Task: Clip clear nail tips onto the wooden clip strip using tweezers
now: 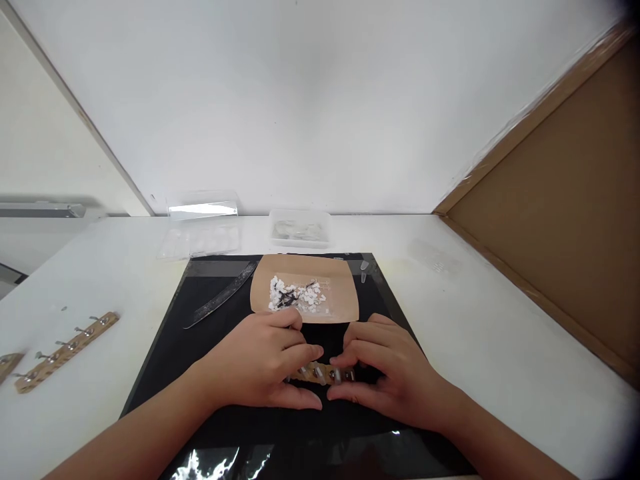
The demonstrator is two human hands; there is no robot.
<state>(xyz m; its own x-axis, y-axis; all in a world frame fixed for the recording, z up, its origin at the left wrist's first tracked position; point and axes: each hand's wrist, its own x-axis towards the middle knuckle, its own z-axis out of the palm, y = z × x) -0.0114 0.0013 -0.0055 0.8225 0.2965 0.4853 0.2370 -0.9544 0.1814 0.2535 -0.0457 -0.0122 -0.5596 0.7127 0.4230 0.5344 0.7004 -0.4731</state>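
A short wooden strip (323, 374) with small metal pieces and clear nail tips (337, 376) along it lies low over the black mat, between my two hands. My left hand (265, 363) curls round the strip's left end, thumb below and index finger above; that end is hidden. From the other side, my right hand (387, 373) brackets the right end between thumb and bent fingers. Just beyond my fingers is a brown sheet (345, 283) with a heap of white and black bits (297, 295).
A dark curved nail file (223, 298) rests on the black mat (200, 347). Two loose clear tips (364, 270) lie at its upper right. Behind stand a clear tub (300, 229) and an open clear case (203, 230). Another wooden strip with clips (67, 352) lies left.
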